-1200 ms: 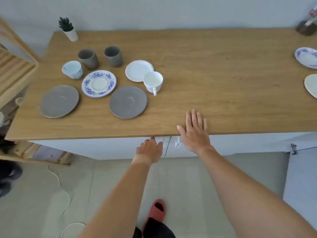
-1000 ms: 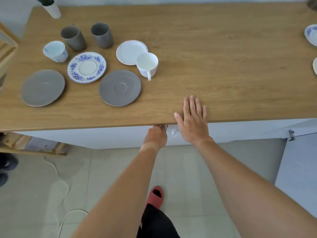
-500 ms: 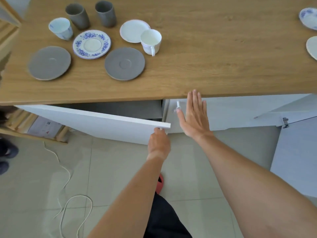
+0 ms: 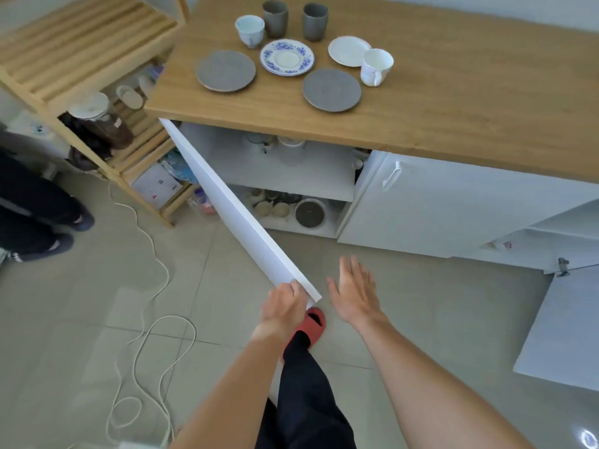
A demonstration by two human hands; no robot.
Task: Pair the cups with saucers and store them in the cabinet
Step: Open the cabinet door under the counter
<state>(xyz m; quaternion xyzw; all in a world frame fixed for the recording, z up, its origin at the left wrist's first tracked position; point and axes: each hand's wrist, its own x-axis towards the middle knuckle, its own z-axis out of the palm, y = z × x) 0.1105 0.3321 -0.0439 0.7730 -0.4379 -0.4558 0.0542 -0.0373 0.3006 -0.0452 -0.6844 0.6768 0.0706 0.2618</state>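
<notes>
While the left hand [image 4: 285,307] grips the open cabinet door [image 4: 240,215] at its corner; right hand [image 4: 355,294] hovers beside, fingers spread, holding nothing | cups and saucers, white cup [image 4: 376,67] included, sit unpaired on tabletop [image 4: 470,102]

No text, brand or number can be read anywhere in the view. A white box [image 4: 158,186] on the lowest level of the wooden shelf unit [image 4: 87,56] carries small printed marks, among them a red triangular sign, but they are too small and blurred to make out. The jar [image 4: 97,119] on that shelf has a pale label that is likewise illegible. The blue floral saucer [image 4: 287,57] on the desk [image 4: 453,102] bears only a pattern, no lettering.
</notes>
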